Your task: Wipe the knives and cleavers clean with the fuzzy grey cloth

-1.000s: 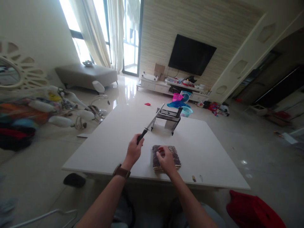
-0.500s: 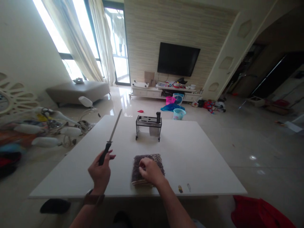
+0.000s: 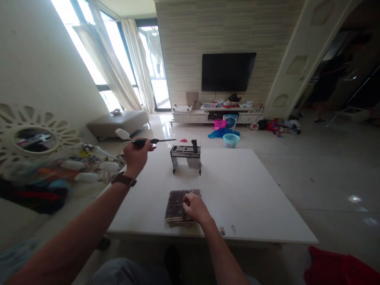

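Observation:
My left hand [image 3: 136, 156] is raised above the far left part of the table, closed around the black handle of a sharpening steel [image 3: 166, 140]. The thin rod points to the right, toward the knife holder. A knife holder [image 3: 181, 149] with dark edges stands upright on the table, with one black handle [image 3: 194, 146] sticking up from its right end. Nearer to me lies a folded brown patterned towel [image 3: 176, 208]. Over its right side rests my right hand [image 3: 194, 206], fingers curled in; whether they pinch anything is hidden.
The white table [image 3: 237, 190] carries two small items, one yellowish [image 3: 222, 230] and one pale [image 3: 233, 229], near its front edge. Behind it stands a turquoise basket [image 3: 230, 141]. Lamp arms with white shades [image 3: 109, 166] are at left. A person [image 3: 329, 79] stands far right.
My left hand has moved up and away from me, and the sharpening steel has swung from pointing upward to pointing right. A person has come into view at the far right.

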{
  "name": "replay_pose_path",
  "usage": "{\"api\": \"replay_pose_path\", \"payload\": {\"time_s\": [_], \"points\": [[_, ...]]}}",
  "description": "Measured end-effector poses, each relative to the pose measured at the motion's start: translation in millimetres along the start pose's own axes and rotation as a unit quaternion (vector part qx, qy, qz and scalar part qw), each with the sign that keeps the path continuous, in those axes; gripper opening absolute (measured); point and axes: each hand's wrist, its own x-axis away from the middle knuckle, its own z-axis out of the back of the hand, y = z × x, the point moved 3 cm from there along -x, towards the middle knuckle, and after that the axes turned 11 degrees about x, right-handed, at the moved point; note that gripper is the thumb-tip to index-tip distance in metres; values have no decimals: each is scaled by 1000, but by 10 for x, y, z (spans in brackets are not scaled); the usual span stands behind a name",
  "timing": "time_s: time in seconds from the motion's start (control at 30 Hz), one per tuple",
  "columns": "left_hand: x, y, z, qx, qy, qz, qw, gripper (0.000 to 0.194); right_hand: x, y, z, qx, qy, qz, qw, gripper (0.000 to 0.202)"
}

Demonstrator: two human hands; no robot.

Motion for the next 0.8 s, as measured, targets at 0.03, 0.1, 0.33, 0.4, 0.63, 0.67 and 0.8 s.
{"api": "replay_pose_path", "payload": {"time_s": [0.03,0.1,0.33,0.4,0.63,0.67,0.8], "points": [[-70,13,-79,-6,-17,4,1000,30,0,2,11,-5,0,0,1000,7],[-193,26,-228,-22,-41,20,999,29,1,0,28,-10,-1,2,1000,6],[-416,122,-669,-89,-130,42,987,26,15,-47,85,-19,-4,5,1000,7],[-405,175,-762,-123,-158,51,979,26,19,-64,103,-17,-2,3,1000,7],[-348,263,-911,-229,-196,50,952,27,27,-107,136,-12,4,6,1000,8],[-351,256,-913,-235,-196,50,951,27,26,-112,137,-11,4,6,1000,8],[-373,239,-915,-244,-191,53,949,27,15,-127,135,-15,1,10,1000,7]]}}
